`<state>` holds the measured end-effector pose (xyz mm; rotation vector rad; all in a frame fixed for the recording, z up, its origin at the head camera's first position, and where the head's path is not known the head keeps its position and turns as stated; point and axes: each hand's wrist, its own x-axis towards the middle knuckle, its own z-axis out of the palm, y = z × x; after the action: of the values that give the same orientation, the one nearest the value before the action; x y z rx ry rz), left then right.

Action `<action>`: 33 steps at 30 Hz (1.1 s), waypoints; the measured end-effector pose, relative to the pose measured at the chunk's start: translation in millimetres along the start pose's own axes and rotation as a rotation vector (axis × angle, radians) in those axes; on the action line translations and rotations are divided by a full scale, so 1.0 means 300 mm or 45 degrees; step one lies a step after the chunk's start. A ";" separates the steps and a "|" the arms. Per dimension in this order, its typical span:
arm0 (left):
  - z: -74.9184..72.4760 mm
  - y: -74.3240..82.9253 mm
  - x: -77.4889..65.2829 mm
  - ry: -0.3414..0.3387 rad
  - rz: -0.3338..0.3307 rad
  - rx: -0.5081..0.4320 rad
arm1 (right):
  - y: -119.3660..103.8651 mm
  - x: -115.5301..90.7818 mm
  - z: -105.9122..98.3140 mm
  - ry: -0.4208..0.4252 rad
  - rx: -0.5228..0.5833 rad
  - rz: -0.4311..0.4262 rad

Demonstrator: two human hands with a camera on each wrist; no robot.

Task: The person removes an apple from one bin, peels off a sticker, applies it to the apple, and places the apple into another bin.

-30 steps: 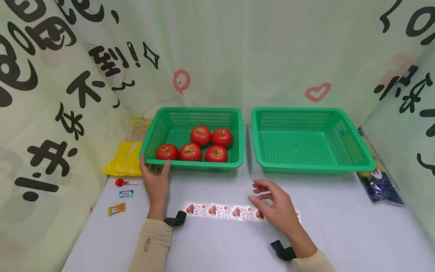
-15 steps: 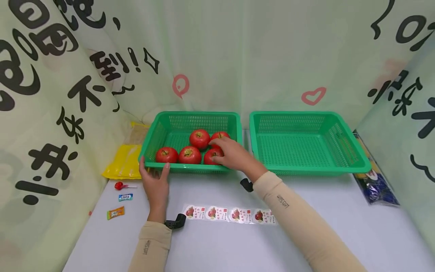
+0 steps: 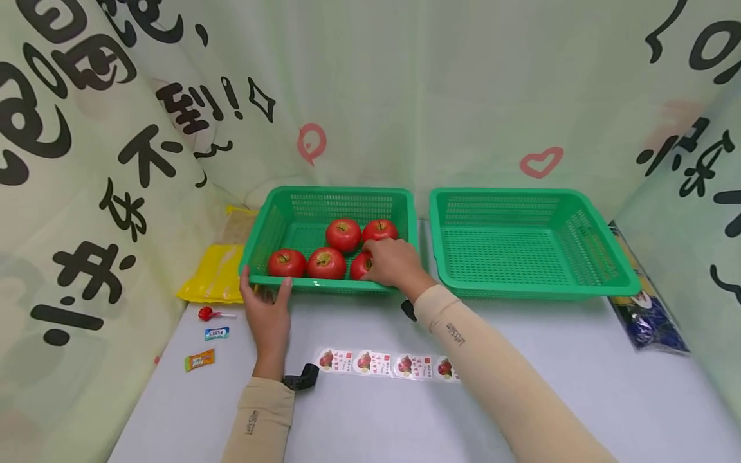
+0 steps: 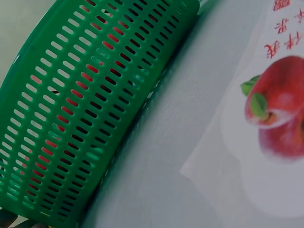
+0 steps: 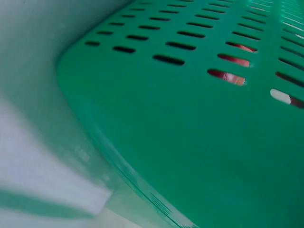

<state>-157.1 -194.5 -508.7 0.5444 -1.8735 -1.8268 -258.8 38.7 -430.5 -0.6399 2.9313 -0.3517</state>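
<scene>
Right hand (image 3: 398,262) fingers clamped on apple (image 3: 359,265), basket (image 3: 330,283) front right corner; left hand (image 3: 269,325) fingers apart at front left. Crowded lift risked bumping neighbouring apples (image 3: 327,264).

Head view above and before the apple basket (image 3: 330,284), facing forward and down, left wrist view close outside its front wall (image 4: 86,111), right wrist view nearer still, basket in all three.
</scene>
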 end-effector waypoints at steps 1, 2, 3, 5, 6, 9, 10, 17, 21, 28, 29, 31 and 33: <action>0.001 0.000 0.000 -0.006 -0.001 0.001 | 0.002 0.002 0.002 -0.001 0.002 0.009; 0.003 0.000 0.000 -0.011 0.000 0.001 | 0.005 0.004 0.005 0.001 0.004 0.014; 0.003 0.000 0.001 -0.013 -0.003 0.007 | 0.008 0.006 0.008 0.005 0.009 0.016; 0.003 -0.001 0.004 -0.011 -0.001 0.008 | 0.011 0.007 0.011 0.009 0.028 0.017; 0.002 -0.001 0.005 -0.011 -0.001 0.011 | 0.011 0.008 0.013 0.008 0.037 0.019; 0.000 -0.005 0.006 -0.011 -0.009 0.024 | 0.009 0.009 0.014 -0.016 0.033 0.031; 0.000 -0.005 0.004 -0.012 -0.013 0.024 | 0.008 0.009 0.014 -0.029 0.026 0.037; 0.002 -0.007 -0.004 -0.020 -0.003 0.008 | 0.014 0.009 0.021 -0.030 0.009 0.045; 0.004 -0.005 0.003 -0.017 0.010 0.020 | 0.017 0.003 0.017 0.052 0.079 0.036; 0.001 -0.005 0.004 -0.010 -0.004 0.018 | 0.023 -0.014 0.026 0.191 0.199 -0.003; 0.001 -0.005 0.003 -0.008 -0.003 0.025 | 0.024 -0.017 0.028 0.211 0.223 -0.011; 0.001 -0.005 0.001 -0.008 0.006 0.031 | 0.026 -0.023 0.031 0.254 0.280 -0.022; 0.003 -0.004 0.000 -0.011 0.015 0.040 | 0.030 -0.029 0.036 0.303 0.352 -0.024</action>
<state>-157.5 -193.9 -509.8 0.5365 -1.9098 -1.7980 -252.9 48.2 -442.5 -0.6231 3.0110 -0.8725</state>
